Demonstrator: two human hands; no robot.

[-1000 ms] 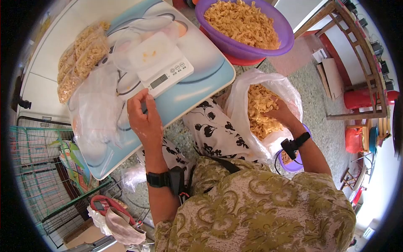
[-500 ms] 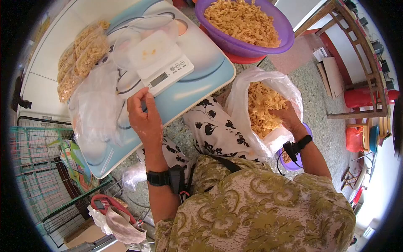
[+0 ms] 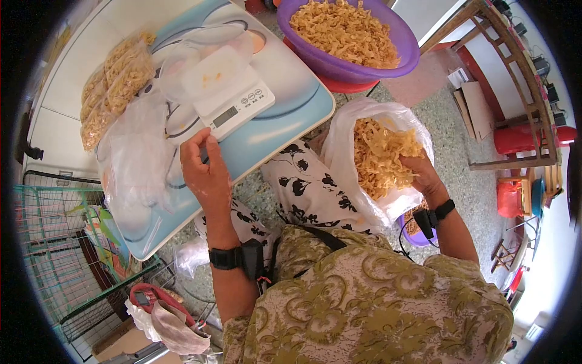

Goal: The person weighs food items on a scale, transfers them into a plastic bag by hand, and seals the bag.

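Observation:
My left hand (image 3: 207, 171) rests at the table edge with bent fingers apart, fingertips at the near corner of a white kitchen scale (image 3: 244, 105). A clear plastic container (image 3: 209, 68) with a few yellowish crumbs sits on the scale. At the right, my right hand (image 3: 424, 176) reaches into the mouth of a white plastic bag (image 3: 339, 142) and closes on some dried yellow-brown pieces (image 3: 385, 151); its fingertips are partly hidden among them. The bag leans against my patterned trousers (image 3: 303, 188).
A purple basin (image 3: 409, 57) heaped with similar pieces stands beyond the bag. Filled clear bags (image 3: 124, 76) and plastic bags (image 3: 136, 158) lie on the blue table (image 3: 291, 115). A smaller purple basin (image 3: 418, 236) is on the floor; a wire cage (image 3: 54, 242) stands left.
My right hand has lifted slightly and shifted within the bag, and the pieces at its fingers have moved. My left hand stays by the scale. The view has shifted slightly.

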